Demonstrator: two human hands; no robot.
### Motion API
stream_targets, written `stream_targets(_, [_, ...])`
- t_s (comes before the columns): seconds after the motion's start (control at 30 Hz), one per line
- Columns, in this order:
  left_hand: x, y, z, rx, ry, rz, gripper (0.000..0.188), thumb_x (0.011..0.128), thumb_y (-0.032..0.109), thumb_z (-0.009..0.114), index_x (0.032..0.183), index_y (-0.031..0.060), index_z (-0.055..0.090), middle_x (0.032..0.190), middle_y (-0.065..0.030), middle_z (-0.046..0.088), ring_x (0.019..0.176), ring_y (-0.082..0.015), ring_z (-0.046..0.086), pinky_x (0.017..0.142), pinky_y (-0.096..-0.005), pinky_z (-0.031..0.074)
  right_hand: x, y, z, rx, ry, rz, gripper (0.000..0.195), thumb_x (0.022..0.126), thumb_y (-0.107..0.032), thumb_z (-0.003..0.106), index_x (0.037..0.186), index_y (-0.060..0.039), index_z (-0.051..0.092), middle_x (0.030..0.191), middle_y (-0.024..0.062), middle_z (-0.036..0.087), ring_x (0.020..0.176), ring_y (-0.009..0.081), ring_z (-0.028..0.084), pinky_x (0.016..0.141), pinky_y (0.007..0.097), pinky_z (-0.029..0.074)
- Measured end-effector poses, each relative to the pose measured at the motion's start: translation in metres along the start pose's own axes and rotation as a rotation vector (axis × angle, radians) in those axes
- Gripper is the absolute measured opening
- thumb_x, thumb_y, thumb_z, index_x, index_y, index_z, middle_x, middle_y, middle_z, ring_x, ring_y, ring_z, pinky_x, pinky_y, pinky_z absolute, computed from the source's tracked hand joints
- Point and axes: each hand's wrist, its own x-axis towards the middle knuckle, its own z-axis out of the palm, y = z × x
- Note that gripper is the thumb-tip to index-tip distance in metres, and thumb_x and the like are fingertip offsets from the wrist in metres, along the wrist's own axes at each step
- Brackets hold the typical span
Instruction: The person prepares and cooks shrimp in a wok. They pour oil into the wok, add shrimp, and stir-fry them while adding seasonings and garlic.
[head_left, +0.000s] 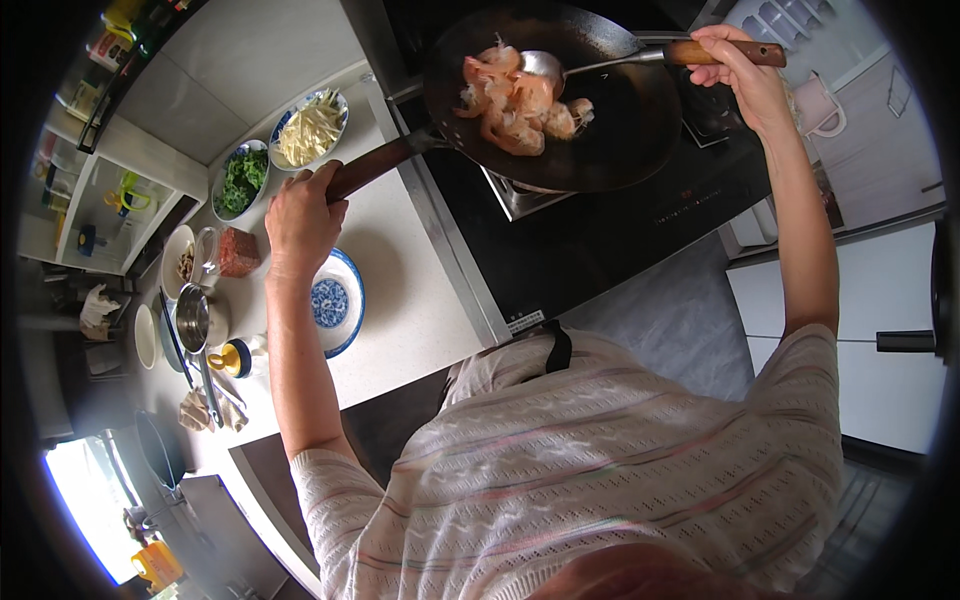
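Observation:
My left hand (304, 217) grips the wooden handle (382, 163) of a dark wok (622, 142) over the gas cooktop (592, 232). In the wok lies a heap of pink-orange shrimp (510, 105), some with thin legs showing. My right hand (739, 71) holds the wooden handle of a metal ladle (649, 56), whose bowl rests against the shrimp. Below my left wrist, a blue-rimmed white bowl (346, 341) with a blue floral centre stands on the counter, partly hidden by my forearm.
On the pale counter (420, 300) stand a bowl of pale shreds (309, 131), a bowl of leafy greens (244, 180), a container of reddish minced food (238, 253) and a small metal saucepan (196, 319). Dark chopsticks (174, 337) lie beside it. A pink mug (816, 109) is at the right.

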Motion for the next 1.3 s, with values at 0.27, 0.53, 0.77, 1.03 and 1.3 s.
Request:
stream_targets(0.27, [0.000,0.002,-0.001,0.036,-0.062,-0.053,0.042,0.070,0.013,0.067,0.111,0.0148,0.057,0.091,-0.0077,0.061,0.091,-0.0272,0.057,0.077,-0.0406,0.046,-0.031,-0.048,-0.005,0.025,-0.118,-0.147,0.024,0.090,-0.017,0.045,0.101,0.0031,0.054,0.082,0.0122,0.061,0.063,0.0131,0.057,0.063,0.0232,0.047])
stream_targets(0.53, [0.001,0.002,-0.003,-0.011,-0.054,-0.045,0.042,0.070,0.013,0.067,0.111,0.0148,0.057,0.091,-0.0078,0.061,0.089,-0.0273,0.057,0.076,-0.0404,0.046,-0.011,-0.035,-0.034,-0.248,0.052,-0.190,0.018,0.086,-0.014,0.057,0.097,-0.0006,0.061,0.079,0.0055,0.062,0.064,0.0114,0.061,0.061,0.0211,0.047])
stream_targets(0.77, [0.004,0.005,-0.004,0.008,-0.046,-0.037,0.042,0.070,0.012,0.067,0.110,0.0141,0.057,0.091,-0.0083,0.061,0.089,-0.0275,0.057,0.077,-0.0408,0.046,-0.004,0.005,-0.005,-0.164,0.055,-0.158,0.018,0.087,-0.013,0.056,0.099,-0.0017,0.061,0.083,0.0040,0.062,0.070,0.0114,0.063,0.064,0.0199,0.046])
stream_targets(1.03, [0.000,0.005,-0.003,0.013,-0.057,-0.055,0.042,0.070,0.012,0.067,0.111,0.0137,0.057,0.092,-0.0083,0.060,0.090,-0.0274,0.057,0.077,-0.0405,0.046,-0.032,-0.048,0.003,-0.013,-0.146,-0.188,0.017,0.087,-0.009,0.051,0.098,0.0030,0.057,0.083,0.0092,0.061,0.068,0.0146,0.061,0.065,0.0247,0.048])
stream_targets(1.3, [0.001,0.004,-0.002,0.006,-0.048,-0.043,0.043,0.070,0.012,0.067,0.112,0.0141,0.056,0.092,-0.0081,0.060,0.090,-0.0270,0.057,0.078,-0.0400,0.045,-0.023,-0.050,-0.034,-0.315,0.119,-0.144,0.018,0.085,-0.014,0.058,0.097,-0.0018,0.062,0.079,0.0037,0.062,0.063,0.0091,0.060,0.061,0.0198,0.046])
